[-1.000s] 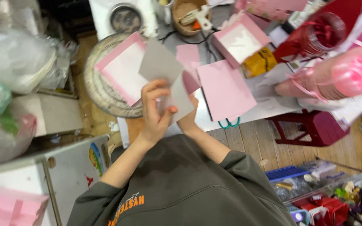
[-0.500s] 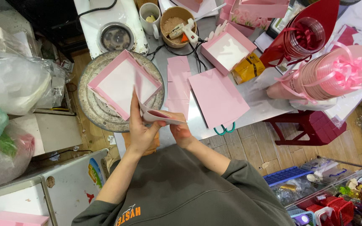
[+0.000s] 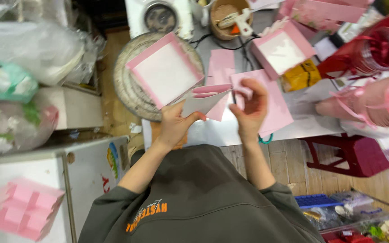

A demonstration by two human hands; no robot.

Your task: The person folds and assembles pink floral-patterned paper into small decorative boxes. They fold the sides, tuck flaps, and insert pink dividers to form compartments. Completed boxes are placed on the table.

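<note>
Risk first: the pink card piece (image 3: 208, 98) is held in mid-air above the bench (image 3: 212, 132), not resting on it, so nothing backs it up if the grip slips. Left hand (image 3: 175, 125) is closed on its lower left corner, fingers curled under, thumb on top. Right hand (image 3: 251, 105) is partly closed at the card's right end; fingers are bent around a pink edge, but I cannot tell exactly how much of it they have hold of because of blur.

What I judge could go wrong:
- Card buckles or creases off-line, since it looks thin and is pinched from 2 ends only.
- Card drops onto the flat pink sheets (image 3: 266, 105) just below and gets mixed in with them.
- Right elbow or wrist knocks the open pink box (image 3: 282, 50) nearby, or the big pink tray (image 3: 165, 69) sitting on the round woven mat (image 3: 129, 90).
- Bench is crowded: the glue gun in the brown bowl (image 3: 230, 18) is close behind the work.

Versus 0.5 s ago: the card sits flatter and more edge-on to me, hands are spread wider apart, and the view has shifted left, so the pink boxes at lower left (image 3: 23, 209) show more.
</note>
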